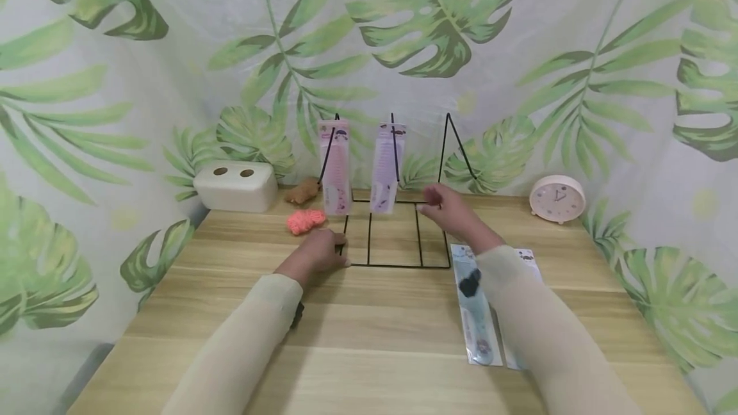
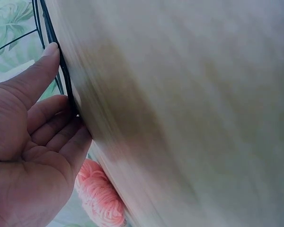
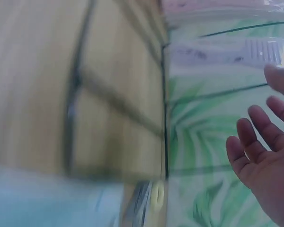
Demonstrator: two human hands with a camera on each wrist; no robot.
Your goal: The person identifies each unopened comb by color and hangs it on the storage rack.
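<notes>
A black wire rack [image 1: 398,266] stands at the middle back of the wooden table [image 1: 369,351]. A pink comb pack [image 1: 336,165] and a pale lilac comb pack [image 1: 387,165] hang from its upright prongs. My left hand [image 1: 316,253] rests on the front left corner of the rack's base; in the left wrist view its thumb and fingertips [image 2: 54,49] touch the wire [image 2: 66,90]. My right hand [image 1: 446,207] hovers over the rack's right side with its fingers [image 3: 260,127] spread and holds nothing. A blue comb pack [image 1: 475,312] and another pack [image 1: 526,260] lie flat under my right forearm.
A white box with two holes [image 1: 236,186] sits at the back left, with a brown lump [image 1: 302,191] and an orange-pink yarn piece [image 1: 305,220] beside it. A pink clock [image 1: 557,198] stands at the back right. Leaf-print cloth [image 1: 173,50] closes in the back and sides.
</notes>
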